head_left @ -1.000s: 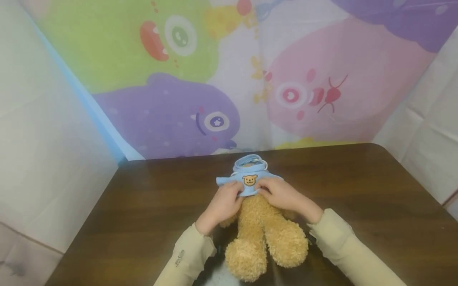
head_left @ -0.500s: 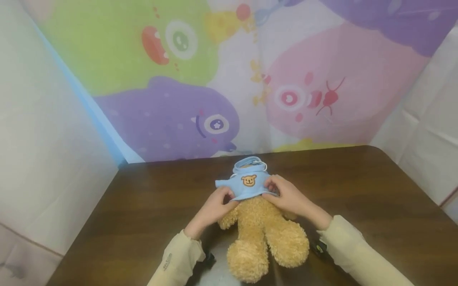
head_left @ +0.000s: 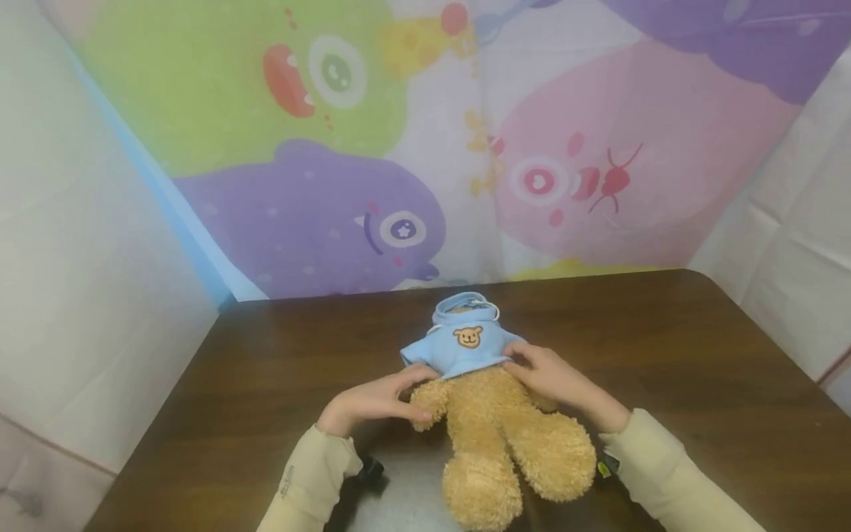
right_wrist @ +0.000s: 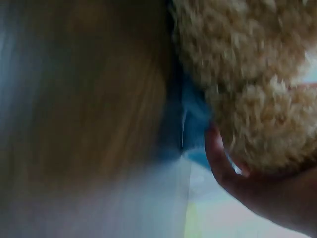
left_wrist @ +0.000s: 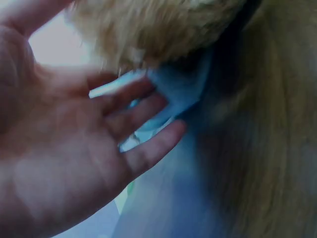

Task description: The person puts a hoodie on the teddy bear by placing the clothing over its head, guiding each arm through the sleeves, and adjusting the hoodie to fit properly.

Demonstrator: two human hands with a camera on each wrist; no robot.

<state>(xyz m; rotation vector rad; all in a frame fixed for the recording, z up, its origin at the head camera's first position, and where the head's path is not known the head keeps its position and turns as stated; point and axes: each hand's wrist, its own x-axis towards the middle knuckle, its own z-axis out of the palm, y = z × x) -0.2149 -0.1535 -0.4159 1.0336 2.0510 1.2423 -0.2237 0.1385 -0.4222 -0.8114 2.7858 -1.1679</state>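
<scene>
The bear (head_left: 475, 414) lies on the table (head_left: 299, 347), feet toward six o'clock, the shirt (head_left: 475, 353) over its twelve o'clock end. Both look light and soft; I'd hold the bear by its middle, the shirt by its edge. The left hand (head_left: 372, 399), at nine, is loosely spread; whether the right hand (head_left: 558, 377), at two, pinches cloth, I can't tell. The bear's head is hidden.

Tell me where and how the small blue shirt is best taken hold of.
Probably pinch the blue shirt at both ends of its lower hem, coming from the leg end of the plush toy: the hem lies across the toy's body facing that way, while the neck opening points away.
</scene>
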